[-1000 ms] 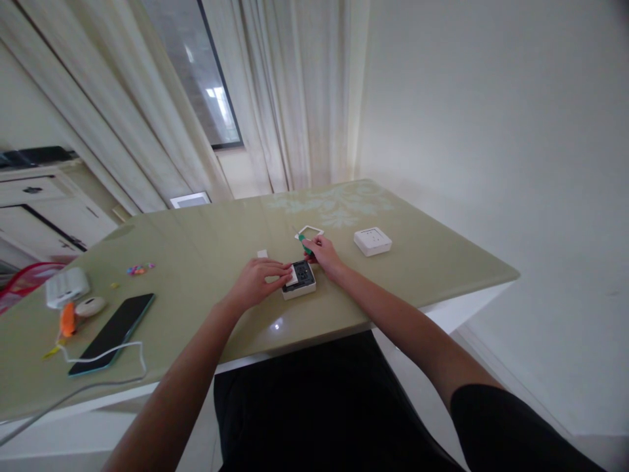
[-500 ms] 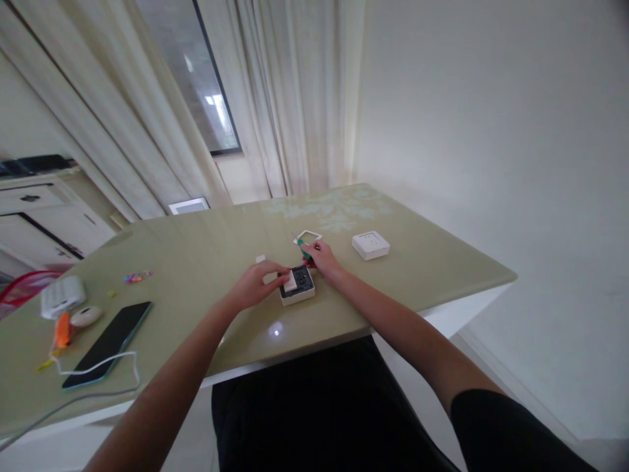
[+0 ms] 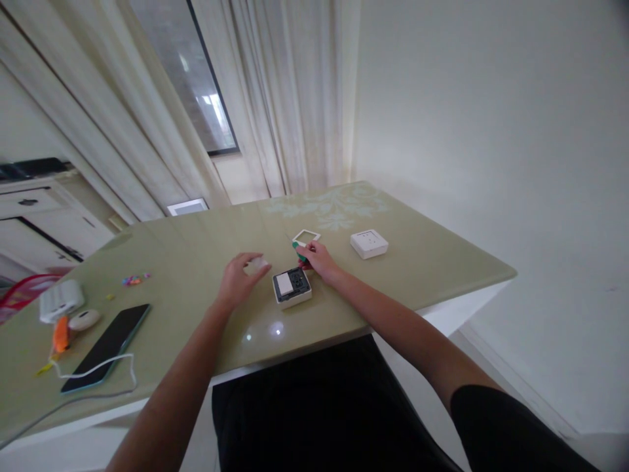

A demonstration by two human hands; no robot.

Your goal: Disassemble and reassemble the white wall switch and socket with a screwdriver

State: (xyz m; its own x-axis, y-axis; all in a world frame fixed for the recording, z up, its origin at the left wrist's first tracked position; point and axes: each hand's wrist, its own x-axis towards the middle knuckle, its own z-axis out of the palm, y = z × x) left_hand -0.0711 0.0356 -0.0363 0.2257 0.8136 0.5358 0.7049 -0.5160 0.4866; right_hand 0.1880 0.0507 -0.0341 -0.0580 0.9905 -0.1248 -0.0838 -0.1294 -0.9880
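Note:
A square switch body (image 3: 292, 287) with a dark open face and one white key fitted lies on the pale green table (image 3: 196, 249) in front of me. Just left of it, my left hand (image 3: 239, 280) curls its fingers round a small white piece (image 3: 259, 264) on the table. My right hand (image 3: 317, 257), just behind the switch body, is closed on a green-handled screwdriver (image 3: 298, 249). A white square frame (image 3: 306, 236) lies just beyond that hand.
A complete white wall switch (image 3: 369, 243) sits to the right. At the far left lie a dark phone (image 3: 109, 343) with a white cable, an orange item (image 3: 59, 333), white oval items and small coloured bits (image 3: 132, 280). Curtains and a window stand behind the table.
My left hand has left the switch body and moved left to the small white piece. A white key now sits in the body's left half. My right hand has barely moved.

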